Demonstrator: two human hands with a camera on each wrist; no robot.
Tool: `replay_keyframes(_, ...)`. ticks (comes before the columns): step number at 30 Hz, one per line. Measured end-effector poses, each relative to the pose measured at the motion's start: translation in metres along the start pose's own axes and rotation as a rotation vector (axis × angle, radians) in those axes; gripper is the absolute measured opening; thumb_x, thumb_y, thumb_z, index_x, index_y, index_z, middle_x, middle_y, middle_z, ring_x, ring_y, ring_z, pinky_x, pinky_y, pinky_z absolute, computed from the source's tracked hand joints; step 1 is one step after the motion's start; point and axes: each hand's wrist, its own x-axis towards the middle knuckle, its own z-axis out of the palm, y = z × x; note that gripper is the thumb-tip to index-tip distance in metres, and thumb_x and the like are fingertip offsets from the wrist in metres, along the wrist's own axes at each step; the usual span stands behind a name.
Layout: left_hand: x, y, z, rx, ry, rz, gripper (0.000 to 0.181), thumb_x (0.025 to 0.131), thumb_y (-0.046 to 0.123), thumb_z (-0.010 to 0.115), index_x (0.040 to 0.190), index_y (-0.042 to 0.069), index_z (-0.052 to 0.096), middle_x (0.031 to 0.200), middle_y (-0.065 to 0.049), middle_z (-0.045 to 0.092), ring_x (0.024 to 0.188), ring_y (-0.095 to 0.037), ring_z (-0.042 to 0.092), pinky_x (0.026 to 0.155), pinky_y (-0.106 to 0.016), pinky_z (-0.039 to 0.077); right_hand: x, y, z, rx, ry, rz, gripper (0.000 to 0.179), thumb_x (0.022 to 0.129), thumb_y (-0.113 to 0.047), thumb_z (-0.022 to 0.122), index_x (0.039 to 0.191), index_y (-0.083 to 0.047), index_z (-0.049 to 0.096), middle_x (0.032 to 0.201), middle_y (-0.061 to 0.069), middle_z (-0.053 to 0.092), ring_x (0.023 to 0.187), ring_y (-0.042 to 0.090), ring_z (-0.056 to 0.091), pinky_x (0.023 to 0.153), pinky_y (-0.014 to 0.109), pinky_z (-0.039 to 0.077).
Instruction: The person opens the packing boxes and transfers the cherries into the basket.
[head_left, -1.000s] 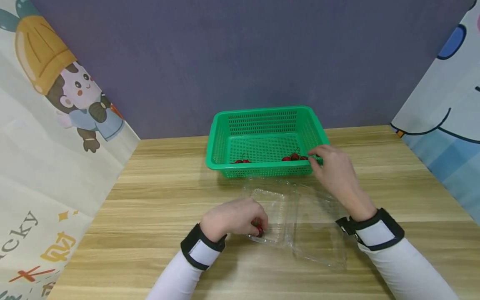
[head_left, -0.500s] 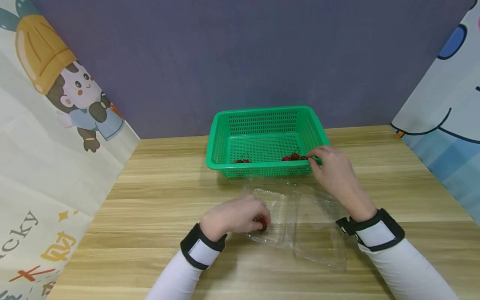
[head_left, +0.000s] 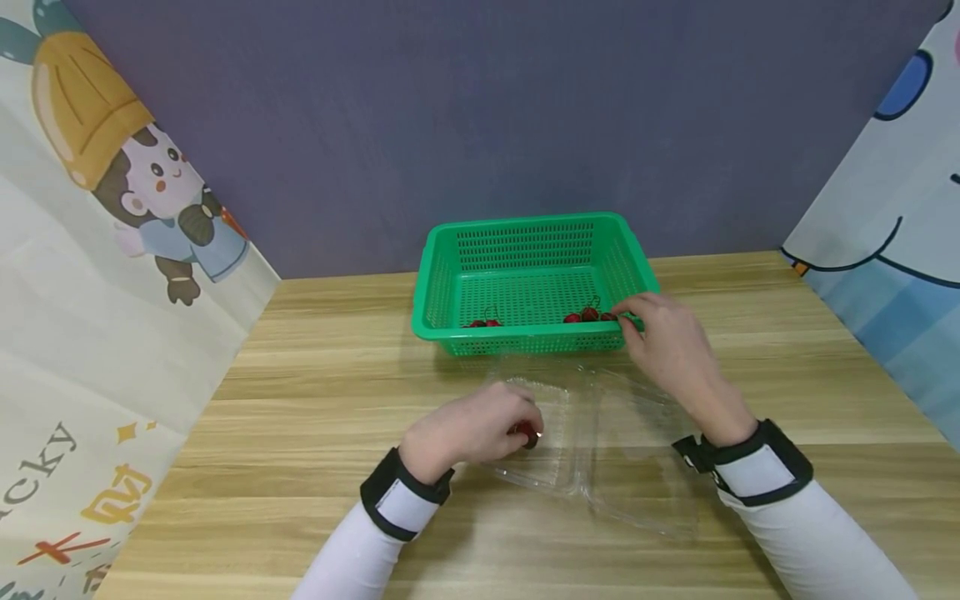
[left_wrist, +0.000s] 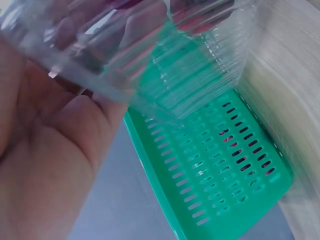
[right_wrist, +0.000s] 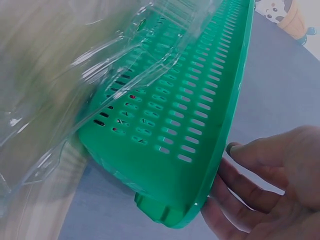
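My left hand (head_left: 476,425) pinches a dark red cherry (head_left: 528,435) over the left half of an unfolded clear plastic clamshell box (head_left: 558,462). Through the box wall in the left wrist view, a cherry (left_wrist: 200,12) shows beside the fingers. At the front right corner of a green plastic basket (head_left: 528,340), my right hand (head_left: 667,342) has its fingertips over the rim, close to several cherries (head_left: 590,314) inside. The right wrist view shows the thumb (right_wrist: 250,152) at the rim and the other fingertips hidden behind it; I cannot tell whether they grip anything.
More cherries (head_left: 483,322) lie at the basket's front left. The clamshell's other half (head_left: 637,483) lies flat to the right on the wooden table (head_left: 315,400). A dark wall (head_left: 525,108) stands behind the basket, with printed cloths at both sides.
My left hand has shifted slightly away from me, and the cherry in its fingers has moved up and to the right over the box. The right hand stays almost in place at the basket's rim.
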Motion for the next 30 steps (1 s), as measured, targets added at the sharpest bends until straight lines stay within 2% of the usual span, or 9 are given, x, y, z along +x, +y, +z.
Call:
replay_keyframes(8, 0.0, 0.002, -0.002, -0.018, 0.031, -0.012, 0.008, 0.09, 0.007, 0.07, 0.094, 0.011, 0.075, 0.088, 0.007, 0.062, 0.083, -0.002, 0.058, 0.071, -0.005, 0.039, -0.001, -0.003, -0.004, 0.004, 0.005, -0.002, 0.013, 0.085, 0.003, 0.069, 0.097, -0.001, 0.072, 0.098, 0.014, 0.067, 0.081, 0.031, 0.063, 0.06, 0.039, 0.046)
replay_keyframes(16, -0.004, 0.005, -0.01, -0.041, 0.107, 0.0, 0.012, 0.088, 0.002, 0.069, 0.096, 0.01, 0.074, 0.094, 0.005, 0.062, 0.085, -0.005, 0.06, 0.074, -0.006, 0.04, 0.0, -0.005, -0.006, -0.003, 0.015, -0.011, 0.012, 0.085, 0.002, 0.07, 0.096, -0.001, 0.072, 0.099, 0.013, 0.066, 0.08, 0.03, 0.063, 0.058, 0.036, 0.045)
replay_keyframes(19, -0.006, 0.005, -0.013, -0.045, 0.156, 0.022, 0.013, 0.087, 0.001, 0.069, 0.094, 0.01, 0.073, 0.094, 0.005, 0.061, 0.085, -0.007, 0.06, 0.075, -0.007, 0.041, -0.001, -0.006, -0.007, -0.003, 0.019, -0.014, 0.012, 0.085, 0.002, 0.07, 0.096, -0.002, 0.072, 0.099, 0.013, 0.067, 0.08, 0.029, 0.062, 0.058, 0.036, 0.045)
replay_keyframes(26, -0.007, 0.002, -0.019, -0.027, 0.325, 0.098, 0.014, 0.085, -0.003, 0.07, 0.093, 0.009, 0.073, 0.093, 0.003, 0.06, 0.087, -0.009, 0.059, 0.08, -0.012, 0.042, -0.001, -0.006, -0.008, 0.0, 0.012, -0.014, 0.012, 0.086, 0.002, 0.069, 0.097, -0.002, 0.072, 0.099, 0.013, 0.066, 0.081, 0.03, 0.062, 0.059, 0.036, 0.045)
replay_keyframes(30, -0.007, 0.0, -0.022, 0.002, 0.4, 0.138, 0.012, 0.086, -0.001, 0.073, 0.095, 0.008, 0.073, 0.095, 0.003, 0.06, 0.09, -0.01, 0.059, 0.084, -0.013, 0.041, -0.002, -0.006, -0.008, 0.005, 0.007, -0.013, 0.011, 0.086, 0.001, 0.068, 0.097, -0.001, 0.072, 0.1, 0.014, 0.066, 0.083, 0.031, 0.062, 0.061, 0.038, 0.046)
